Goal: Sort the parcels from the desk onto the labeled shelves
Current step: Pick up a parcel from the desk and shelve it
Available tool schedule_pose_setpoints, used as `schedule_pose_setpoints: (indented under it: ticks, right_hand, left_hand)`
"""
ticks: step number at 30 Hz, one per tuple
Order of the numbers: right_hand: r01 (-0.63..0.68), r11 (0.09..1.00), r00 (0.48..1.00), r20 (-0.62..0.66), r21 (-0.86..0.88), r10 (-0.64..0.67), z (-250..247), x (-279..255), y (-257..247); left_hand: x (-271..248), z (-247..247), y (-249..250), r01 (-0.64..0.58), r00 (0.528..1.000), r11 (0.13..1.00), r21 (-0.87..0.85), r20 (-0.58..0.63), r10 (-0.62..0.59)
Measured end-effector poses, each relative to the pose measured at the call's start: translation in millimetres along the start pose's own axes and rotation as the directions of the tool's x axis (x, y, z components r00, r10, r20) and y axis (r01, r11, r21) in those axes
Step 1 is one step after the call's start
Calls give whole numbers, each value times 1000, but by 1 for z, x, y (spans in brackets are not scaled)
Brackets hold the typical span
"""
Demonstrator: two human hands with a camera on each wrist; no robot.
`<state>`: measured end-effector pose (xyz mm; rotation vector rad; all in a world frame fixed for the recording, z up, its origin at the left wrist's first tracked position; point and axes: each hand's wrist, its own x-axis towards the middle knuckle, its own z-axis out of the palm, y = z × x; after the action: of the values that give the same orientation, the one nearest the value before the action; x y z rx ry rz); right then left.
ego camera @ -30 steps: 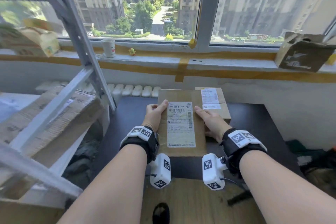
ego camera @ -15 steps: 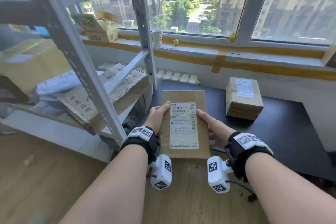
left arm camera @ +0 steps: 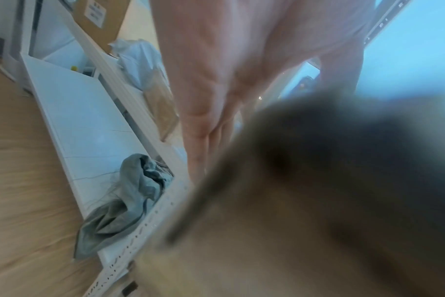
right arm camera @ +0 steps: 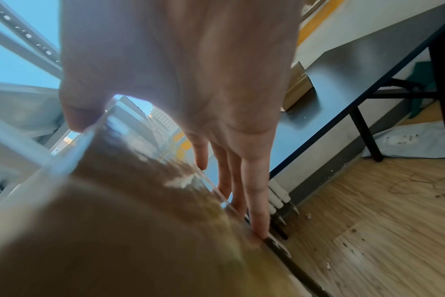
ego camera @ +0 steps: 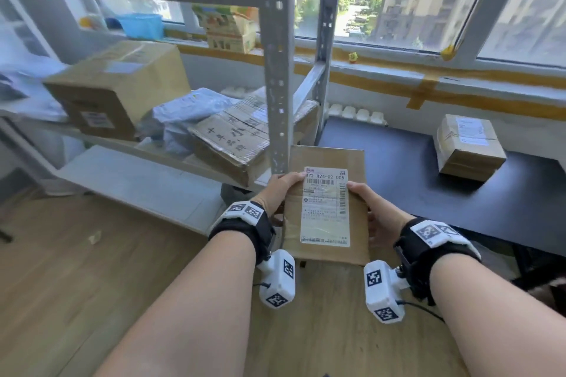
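I hold a flat brown cardboard parcel [ego camera: 327,208] with a white shipping label between both hands, in front of me above the wooden floor. My left hand [ego camera: 281,193] grips its left edge, thumb on top. My right hand [ego camera: 372,208] grips the right edge the same way. In the right wrist view the thumb lies on the parcel [right arm camera: 114,221] and the fingers run under it. In the left wrist view the parcel [left arm camera: 318,201] is a brown blur beside my left hand [left arm camera: 211,112]. A second taped brown box [ego camera: 468,147] stands on the black desk [ego camera: 413,187] at the right.
A grey metal shelf rack [ego camera: 277,70] stands just beyond the parcel. Its shelf carries a big carton [ego camera: 116,86], a flattened carton with handwriting [ego camera: 235,141] and grey mailer bags [ego camera: 190,113]. A lower white shelf [ego camera: 137,184] lies nearer the floor. A grey cloth [left arm camera: 125,201] lies by the rack foot.
My view and both hands have swung left, away from the desk toward the rack. The parcel stays held in both hands; the second box is now far to the right.
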<state>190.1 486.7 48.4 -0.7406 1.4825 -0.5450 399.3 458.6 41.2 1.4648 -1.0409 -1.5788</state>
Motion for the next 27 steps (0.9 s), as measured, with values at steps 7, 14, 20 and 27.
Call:
schedule_pose_setpoints:
  ticks: [7, 14, 20, 27]
  right_hand:
    - [74, 997, 996, 56, 8, -74, 143, -16, -21]
    - [243, 969, 953, 195, -39, -231, 270, -38, -78]
    - [377, 926, 866, 353, 8, -355, 344, -48, -152]
    - [583, 810, 733, 467, -58, -494, 437, -48, -268]
  left_hand:
    - [-59, -141, 8, 7, 999, 1000, -21, -52, -8]
    - [-106, -274, 43, -64, 973, 997, -47, -224, 52]
    - [-120, -361, 105, -264, 902, 961, -80, -372, 217]
    - [-120, -467, 199, -485, 815, 874, -27, -376, 441]
